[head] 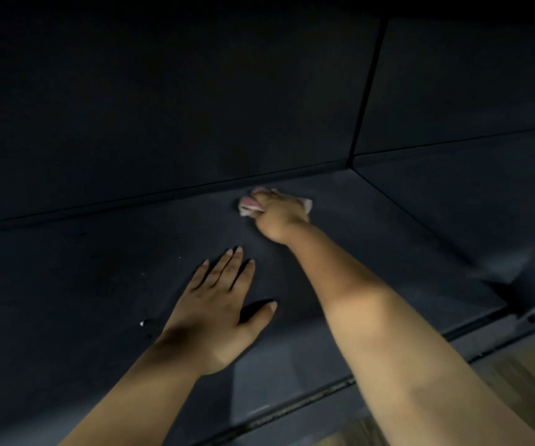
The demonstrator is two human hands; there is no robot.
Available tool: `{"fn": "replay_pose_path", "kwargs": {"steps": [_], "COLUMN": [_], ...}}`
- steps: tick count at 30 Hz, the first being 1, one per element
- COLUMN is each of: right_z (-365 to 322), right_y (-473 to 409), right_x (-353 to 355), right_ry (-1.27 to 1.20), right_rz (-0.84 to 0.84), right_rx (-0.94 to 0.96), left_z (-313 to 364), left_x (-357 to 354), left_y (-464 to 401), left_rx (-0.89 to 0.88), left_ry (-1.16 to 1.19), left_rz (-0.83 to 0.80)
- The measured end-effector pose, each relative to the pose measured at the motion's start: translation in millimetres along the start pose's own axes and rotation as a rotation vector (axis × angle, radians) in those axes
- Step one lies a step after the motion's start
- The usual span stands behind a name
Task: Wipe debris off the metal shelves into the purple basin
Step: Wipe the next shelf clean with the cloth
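Crumbs (142, 323) lie pale at the left; left hand (219, 309) flat, fingers spread on the shelf (66, 284). Right hand (279, 214) pinches a cloth (248, 206) against the back corner, mid-wipe. Next: drag forward to the edge. Basin's out of sight.

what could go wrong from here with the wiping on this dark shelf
1. The right hand grips the cloth far back on the shelf, while pale crumbs lie near the front beside the flat left hand; they may be missed.
2. No basin is in view, so swept crumbs could drop on the wooden floor.
3. The dim light may hide small bits.
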State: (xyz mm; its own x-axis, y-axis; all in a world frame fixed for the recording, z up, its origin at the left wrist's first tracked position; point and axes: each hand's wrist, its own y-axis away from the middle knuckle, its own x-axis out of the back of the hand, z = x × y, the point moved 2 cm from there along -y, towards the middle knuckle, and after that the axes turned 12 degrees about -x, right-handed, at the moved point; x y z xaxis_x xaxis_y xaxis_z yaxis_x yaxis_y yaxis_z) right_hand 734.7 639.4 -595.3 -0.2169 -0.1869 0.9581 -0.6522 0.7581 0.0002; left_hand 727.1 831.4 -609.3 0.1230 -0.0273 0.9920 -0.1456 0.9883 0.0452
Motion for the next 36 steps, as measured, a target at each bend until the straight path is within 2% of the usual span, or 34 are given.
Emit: {"fn": "replay_pose_path", "kwargs": {"steps": [3,5,7,10,13,18,22,25,31,36], "right_z": [-13,1,31,89,115,84,16,-18,-24,-28], "right_y": [3,4,-1,-15,-25,-31,-16,-1,26,27], "right_x": [-4,3,13,25,31,29,8,-3,1,-1], "right_ry": [-0.052,-0.147,-0.168,-0.114,-0.034,-0.018,0.002,-0.008,-0.075,-0.135], "right_rz": [-0.043,-0.077,0.002,0.207,0.108,-0.001,-0.096,-0.132,-0.186,-0.184], "right_rx": [0.082,0.053,-0.051,-0.330,-0.443,-0.360,-0.046,0.069,0.142,0.086], "left_z": [0,-1,-2,-1,0,-1,0,2,1,-20], "left_x": [-1,-1,-1,-1,0,-1,0,2,-1,17], "left_y": [0,0,0,0,0,0,1,2,1,38], "left_rx": [0.007,0.002,-0.006,0.005,0.011,0.012,0.020,0.036,0.033,0.073], "left_ry": [0.015,0.005,-0.001,0.008,0.016,0.024,0.023,0.022,0.020,0.084], "left_rz": [0.005,0.008,0.015,0.024,0.016,0.024,0.000,-0.045,-0.021,0.147]}}
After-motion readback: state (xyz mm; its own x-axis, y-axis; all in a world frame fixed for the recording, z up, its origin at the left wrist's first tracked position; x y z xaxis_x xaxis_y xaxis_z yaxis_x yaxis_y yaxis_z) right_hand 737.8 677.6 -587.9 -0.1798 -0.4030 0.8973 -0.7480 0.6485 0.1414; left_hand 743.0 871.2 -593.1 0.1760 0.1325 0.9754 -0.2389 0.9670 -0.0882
